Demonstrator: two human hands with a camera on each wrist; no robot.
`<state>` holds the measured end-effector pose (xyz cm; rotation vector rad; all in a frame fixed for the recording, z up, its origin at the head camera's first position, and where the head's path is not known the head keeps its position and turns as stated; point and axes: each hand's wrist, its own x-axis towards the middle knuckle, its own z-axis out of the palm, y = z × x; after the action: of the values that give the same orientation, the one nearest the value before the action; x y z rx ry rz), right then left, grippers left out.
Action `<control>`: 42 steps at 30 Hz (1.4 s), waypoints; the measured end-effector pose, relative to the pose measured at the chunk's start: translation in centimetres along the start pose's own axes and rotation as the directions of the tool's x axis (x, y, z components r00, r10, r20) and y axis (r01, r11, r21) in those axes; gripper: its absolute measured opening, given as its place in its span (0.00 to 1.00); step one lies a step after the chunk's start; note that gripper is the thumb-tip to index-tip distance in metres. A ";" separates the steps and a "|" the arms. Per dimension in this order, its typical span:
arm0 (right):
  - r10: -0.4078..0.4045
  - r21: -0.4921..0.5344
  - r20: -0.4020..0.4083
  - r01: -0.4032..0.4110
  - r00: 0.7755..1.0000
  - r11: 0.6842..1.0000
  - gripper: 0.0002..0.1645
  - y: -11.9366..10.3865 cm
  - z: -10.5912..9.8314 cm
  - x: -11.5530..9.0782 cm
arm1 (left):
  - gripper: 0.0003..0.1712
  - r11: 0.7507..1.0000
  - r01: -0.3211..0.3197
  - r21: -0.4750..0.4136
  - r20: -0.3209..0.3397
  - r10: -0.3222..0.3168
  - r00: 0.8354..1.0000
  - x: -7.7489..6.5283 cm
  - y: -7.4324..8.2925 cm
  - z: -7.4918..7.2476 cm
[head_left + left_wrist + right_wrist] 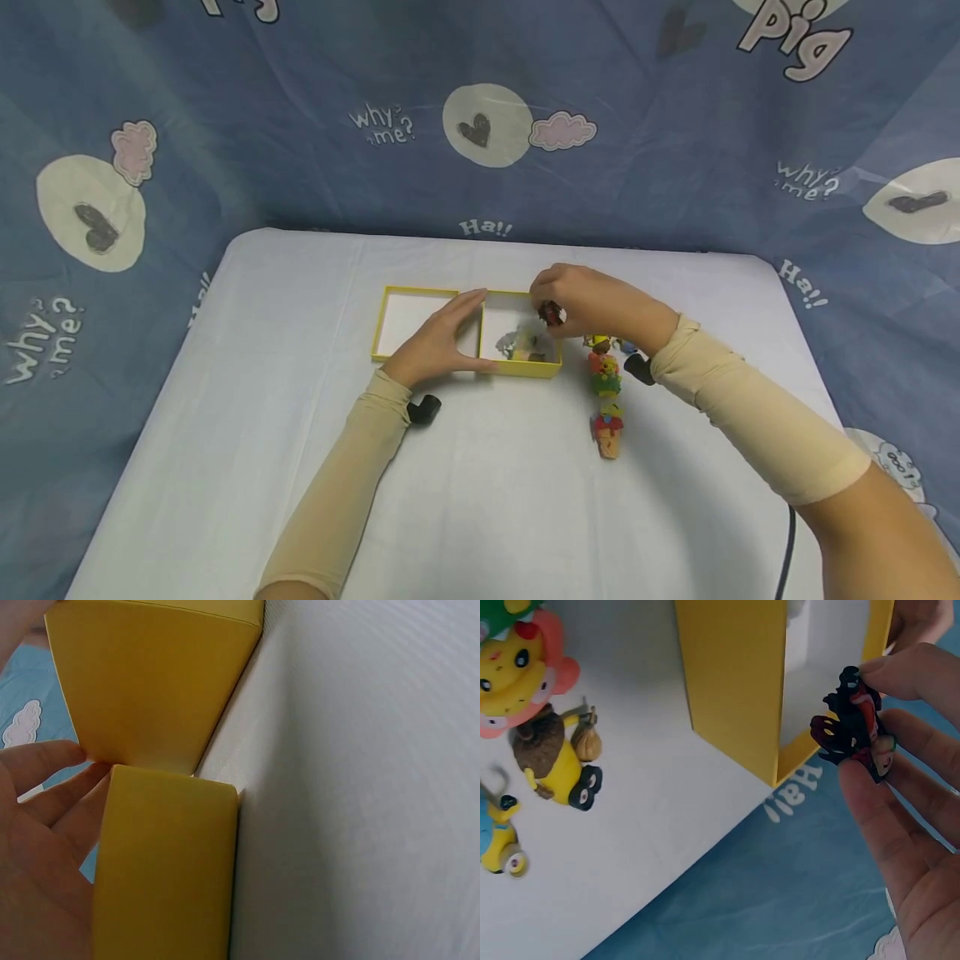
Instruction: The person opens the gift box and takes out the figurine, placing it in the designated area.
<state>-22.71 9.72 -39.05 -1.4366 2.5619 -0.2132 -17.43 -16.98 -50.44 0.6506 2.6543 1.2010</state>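
My right hand [592, 304] pinches a small black and dark-red figurine [855, 724] between thumb and fingertips, over the right end of an open yellow box [525, 368]. Several small items [522, 343], greyish and partly clear, lie inside on its white floor. My left hand [442, 337] spans the box's left end, thumb at the front wall and fingers at the back wall. Beside it on the left lies a second shallow yellow tray, like a lid [377, 329]. From the left wrist, the fingers show right where the two yellow walls [157, 682] meet.
To the right of the box, several toy figurines [606, 379] form a row on the white tabletop [480, 483]. One is a yellow figure with goggle eyes [562, 769], near a lion-like head with a pink mane [514, 679]. A patterned blue cloth [315, 167] stands behind the table.
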 end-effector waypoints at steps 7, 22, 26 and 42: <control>0.060 0.032 -0.017 -0.059 0.998 0.998 0.15 0.4 -0.1 -2.4 | 0.69 1.000 -0.018 0.009 -0.006 0.018 1.000 0.1 -0.2 0.1; 0.209 0.102 -0.051 -0.203 0.977 0.974 0.16 1.4 0.4 -7.8 | 0.69 0.999 -0.034 -0.004 -0.017 0.034 0.999 0.0 -0.1 0.1; 0.248 0.125 -0.050 -0.240 0.968 0.963 0.16 1.4 0.7 -9.1 | 0.69 1.000 -0.031 -0.004 -0.015 0.031 0.999 0.0 0.0 0.0; 0.306 0.212 -0.026 -0.294 0.952 0.932 0.16 2.1 3.8 -12.8 | 0.69 1.000 -0.021 0.007 -0.012 0.021 1.000 0.0 -0.1 0.1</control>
<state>-17.03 21.67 -41.88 -0.9649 2.6700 -0.4633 -17.45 -16.94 -50.54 0.6759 2.6691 1.2046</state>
